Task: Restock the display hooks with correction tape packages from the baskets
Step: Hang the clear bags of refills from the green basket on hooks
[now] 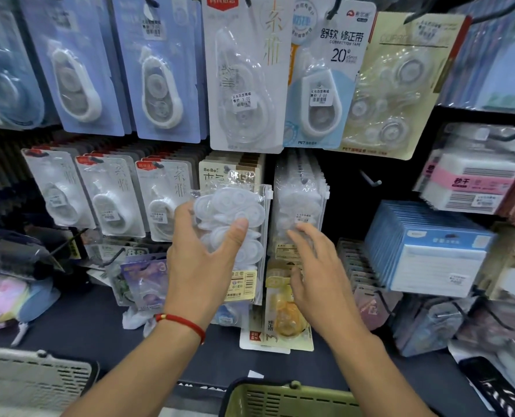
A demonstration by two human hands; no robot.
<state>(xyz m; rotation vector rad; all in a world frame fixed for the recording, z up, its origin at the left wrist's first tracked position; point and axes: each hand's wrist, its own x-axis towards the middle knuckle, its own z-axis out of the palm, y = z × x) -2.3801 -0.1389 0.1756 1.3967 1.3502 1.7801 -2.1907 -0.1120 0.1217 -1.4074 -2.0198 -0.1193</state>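
a: starting at the far left, what's down low?

b: a grey basket (30, 377) in the bottom left corner, only partly in view. above it, on the display wall, white correction tape cards (108, 197) hang in three rows side by side.

a: and the left hand?

b: the left hand (202, 260), a red string bracelet (184, 323) on its wrist, grips a clear zip bag of correction tapes (235, 224). the thumb curls over the front of the bag and the fingers wrap its left edge. the bag is held upright in front of the wall, covering a beige card on a hook behind it.

a: what's just right of that bag?

b: a row of matching clear bags (301, 200) hanging on a hook. the right hand (316, 266) reaches to the lowest part of the front one, fingers loosely spread and straight, tips at the plastic; it clasps nothing, and i cannot tell whether they truly touch.

a: the two hands, together?

b: apart, near each other.

a: lower down?

b: a green basket (280, 398) at the bottom edge, between the forearms. further right, a bare hook (370, 179) juts from the dark wall, and blue boxed packs (430, 248) sit beyond it.
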